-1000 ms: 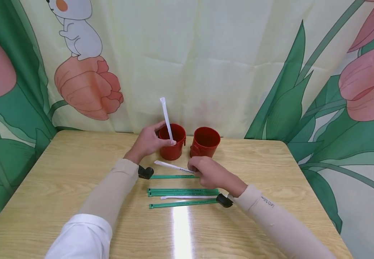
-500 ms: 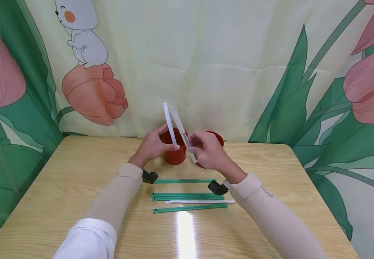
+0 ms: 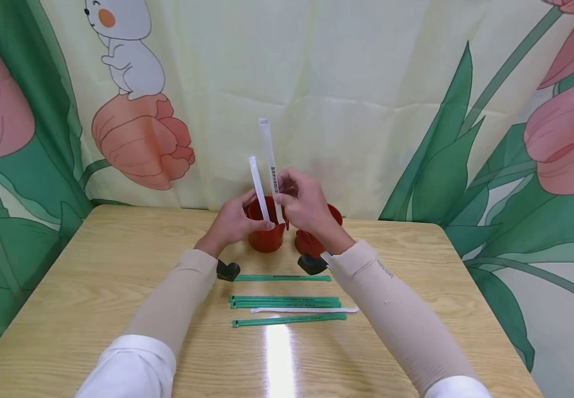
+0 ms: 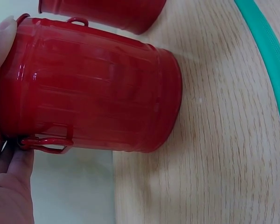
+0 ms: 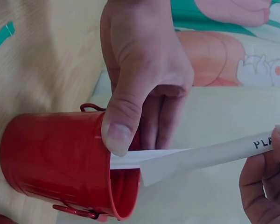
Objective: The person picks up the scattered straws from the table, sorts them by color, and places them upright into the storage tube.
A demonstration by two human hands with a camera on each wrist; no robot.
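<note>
My left hand [image 3: 232,222] grips the rim of the left small red metal bucket [image 3: 266,242], its thumb over the near edge and fingers behind a side handle. A white paper-wrapped straw [image 3: 256,182] leans upright inside that bucket. With thumb and fingers, my right hand [image 3: 307,203] pinches a second white wrapped straw [image 3: 268,145], which has dark print on it. In the right wrist view, the lower end of this held straw [image 5: 200,156] is right at the bucket's mouth, overlapping the first one.
Another red bucket [image 3: 309,244] stands to the right, partly behind my right hand. Several green-wrapped straws [image 3: 287,301] and one white straw [image 3: 304,310] lie crosswise on the wooden table [image 3: 117,265]. Behind the table's far edge hangs a printed curtain [image 3: 346,138].
My right hand has lifted the white straw off the table, turned it upright and brought it over the left bucket. My left hand stays on the rim.
</note>
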